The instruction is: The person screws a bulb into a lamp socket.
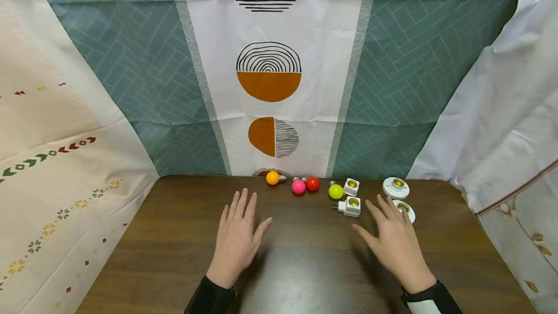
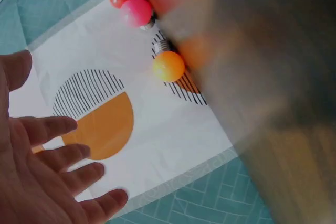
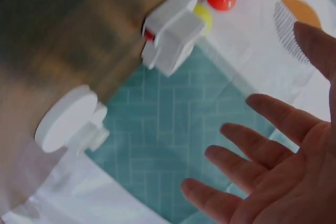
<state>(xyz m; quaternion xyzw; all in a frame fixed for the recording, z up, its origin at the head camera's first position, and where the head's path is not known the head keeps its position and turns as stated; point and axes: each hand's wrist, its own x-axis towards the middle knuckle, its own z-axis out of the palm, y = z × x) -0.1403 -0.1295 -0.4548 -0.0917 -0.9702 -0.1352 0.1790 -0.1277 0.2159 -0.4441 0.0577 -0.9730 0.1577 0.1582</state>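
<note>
My left hand (image 1: pixel 237 239) hovers over the table with its fingers spread, holding nothing. Beyond its fingertips lies an orange light bulb (image 1: pixel 272 178). To the right of that are a pink bulb (image 1: pixel 298 187) and a red bulb (image 1: pixel 312 184). A yellow-green bulb (image 1: pixel 336 191) lies beside two white plug-in lamp sockets (image 1: pixel 352 206), one of them with prongs showing. My right hand (image 1: pixel 395 243), also spread and holding nothing, is nearest to two round white lamp holders (image 1: pixel 395 187); its fingers partly cover the closer one. In the right wrist view, the fingers (image 3: pixel 262 150) are apart from everything.
The brown wooden table (image 1: pixel 305 265) ends at a hanging teal and white patterned cloth (image 1: pixel 279 28) along its back edge. White embroidered cloth (image 1: pixel 52 183) hangs at the left, and another white cloth (image 1: pixel 514 110) at the right.
</note>
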